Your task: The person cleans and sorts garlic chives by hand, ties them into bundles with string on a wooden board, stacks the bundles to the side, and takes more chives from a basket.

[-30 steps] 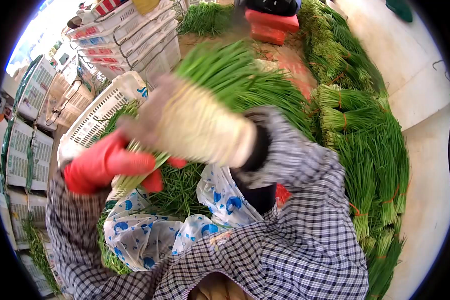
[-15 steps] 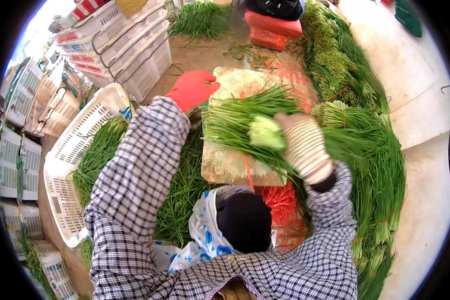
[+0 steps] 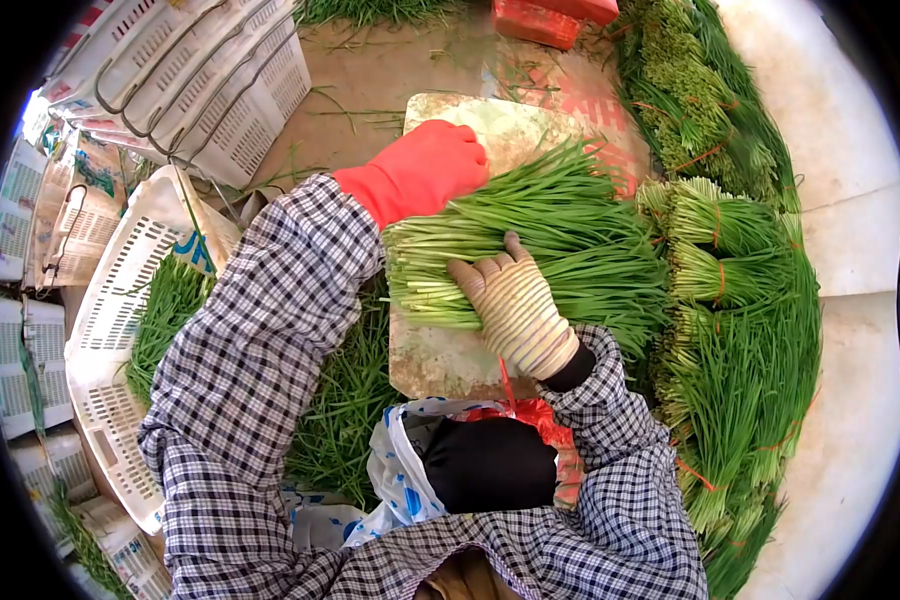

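Observation:
A loose pile of long green stalks lies across a worn, stained board, pale cut ends to the left and leafy tips to the right. My left hand, in a red rubber glove, is at the pile's upper left edge with its fingers curled; what they hold, if anything, is hidden. My right hand, in a striped cream glove with brownish fingertips, lies on top of the pale stalks with its fingers apart. A red strand hangs over the board's front edge.
Tied green bundles line the right side. At the left stand a white basket with greens inside and stacked white crates. Loose greens lie left of the board. Red blocks are at the top.
My right hand has laid its bunch onto the pile and moved left over the stalks. My left hand has gone from the basket side to the board. The view has shifted closer.

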Available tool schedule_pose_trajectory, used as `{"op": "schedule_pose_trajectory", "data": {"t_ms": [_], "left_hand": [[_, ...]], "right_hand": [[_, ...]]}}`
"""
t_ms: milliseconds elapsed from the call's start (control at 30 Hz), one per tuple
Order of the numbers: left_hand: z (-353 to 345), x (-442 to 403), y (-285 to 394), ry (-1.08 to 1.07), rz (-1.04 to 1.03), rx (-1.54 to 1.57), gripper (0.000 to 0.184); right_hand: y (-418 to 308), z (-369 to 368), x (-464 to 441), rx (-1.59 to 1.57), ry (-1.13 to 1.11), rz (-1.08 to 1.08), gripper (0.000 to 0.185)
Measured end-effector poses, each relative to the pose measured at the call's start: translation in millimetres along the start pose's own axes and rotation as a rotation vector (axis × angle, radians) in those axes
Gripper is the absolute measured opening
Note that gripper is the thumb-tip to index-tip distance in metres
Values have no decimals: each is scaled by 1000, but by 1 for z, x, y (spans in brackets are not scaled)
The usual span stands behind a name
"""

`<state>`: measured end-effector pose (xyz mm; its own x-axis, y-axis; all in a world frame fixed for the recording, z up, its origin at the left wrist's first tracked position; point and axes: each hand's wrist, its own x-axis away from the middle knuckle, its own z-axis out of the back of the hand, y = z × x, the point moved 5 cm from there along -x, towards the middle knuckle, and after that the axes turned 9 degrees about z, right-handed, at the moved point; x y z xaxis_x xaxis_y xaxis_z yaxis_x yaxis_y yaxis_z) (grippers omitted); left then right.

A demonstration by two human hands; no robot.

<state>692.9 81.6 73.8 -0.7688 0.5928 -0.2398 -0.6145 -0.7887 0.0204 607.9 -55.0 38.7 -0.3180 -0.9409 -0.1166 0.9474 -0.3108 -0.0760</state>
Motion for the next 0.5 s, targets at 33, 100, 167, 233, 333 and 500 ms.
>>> {"op": "schedule_pose_trajectory", "data": {"t_ms": [33,100,167,233,333,500], "left_hand": [[2,-1,2,0,-1,4,9],[20,-2,20,141,-150,23,13],[28,-4,27,209,-152,41,15],[25,-7,22,43,68,283,11],[12,4,22,-201,245,477,11],[-3,19,13,-226,324,469,11]], "right_hand": [[0,0,0,-1,-3,-2,54],[-2,0,1,-44,-33,7,57],[-3,-1,1,-37,-72,-1,60],[-4,1,2,-24,-53,9,62],[-4,-5,2,-5,-70,22,55],[-11,8,5,40,-78,-16,72]]}}
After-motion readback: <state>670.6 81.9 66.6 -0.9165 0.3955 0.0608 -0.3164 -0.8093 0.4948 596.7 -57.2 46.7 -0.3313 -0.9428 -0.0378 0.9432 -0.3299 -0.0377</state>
